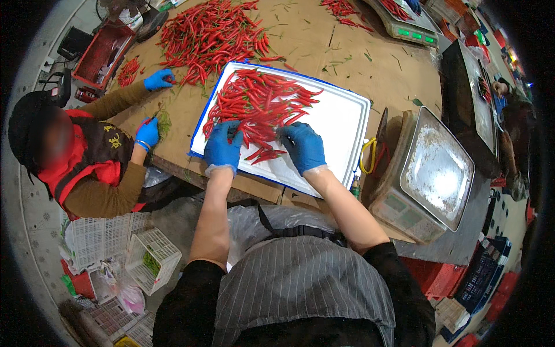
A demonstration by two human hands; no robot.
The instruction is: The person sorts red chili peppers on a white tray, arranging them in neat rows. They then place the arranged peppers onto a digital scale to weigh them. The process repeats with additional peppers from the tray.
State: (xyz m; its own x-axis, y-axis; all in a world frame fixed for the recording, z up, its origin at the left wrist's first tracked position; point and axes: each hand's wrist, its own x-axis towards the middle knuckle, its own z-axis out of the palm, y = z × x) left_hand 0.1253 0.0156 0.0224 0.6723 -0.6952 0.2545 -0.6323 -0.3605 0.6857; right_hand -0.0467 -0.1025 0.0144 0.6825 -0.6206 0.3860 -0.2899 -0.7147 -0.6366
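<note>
A white foam tray (334,130) with a blue rim lies before me, its left part covered by a layer of red chili peppers (260,97). My left hand (223,145), in a blue glove, is at the lower left edge of the peppers, fingers curled against them. My right hand (302,146), gloved too, rests at their lower right edge with thumb and fingers drawn together. Whether either hand grips a pepper cannot be told. Several separate peppers (265,155) lie between the hands. A large heap of red chilies (212,37) is on the cardboard-covered table (312,47) beyond the tray.
A co-worker (95,160) in blue gloves works at the left. On the right are scissors (368,156) with yellow and red handles and a weighing scale (438,169) with a metal pan. Another scale (407,32) stands at the far right. Plastic crates (154,260) sit on the floor.
</note>
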